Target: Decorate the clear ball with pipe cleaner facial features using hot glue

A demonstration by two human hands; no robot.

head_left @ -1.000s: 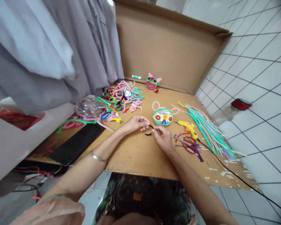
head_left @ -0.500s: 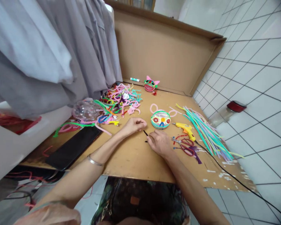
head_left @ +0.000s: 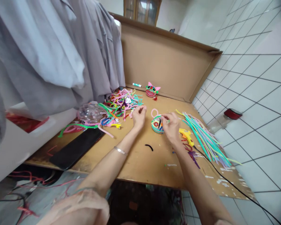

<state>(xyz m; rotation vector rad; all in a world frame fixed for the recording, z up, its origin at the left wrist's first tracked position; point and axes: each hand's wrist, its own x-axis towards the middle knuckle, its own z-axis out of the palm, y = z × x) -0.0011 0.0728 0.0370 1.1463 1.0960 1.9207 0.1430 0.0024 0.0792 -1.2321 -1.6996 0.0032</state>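
Note:
My right hand pinches a short black pipe cleaner piece over the front of a round craft face. That face has a turquoise rim, a red ring eye and a pink loop ear; my fingers cover its right side. My left hand is raised to the left of the face, thumb and fingertips together; whether anything is between them I cannot make out. A second black pipe cleaner piece, slightly curved, lies on the wooden table below the face.
Loose pipe cleaners and a clear plastic ball are at left, near a black slab. A yellow glue gun with a cord and a pipe cleaner bundle lie at right. A finished-looking face stands before the cardboard.
My right hand has moved up to the craft face with a black piece, leaving another on the table. My left hand has risen away from the table. The camera view has shifted.

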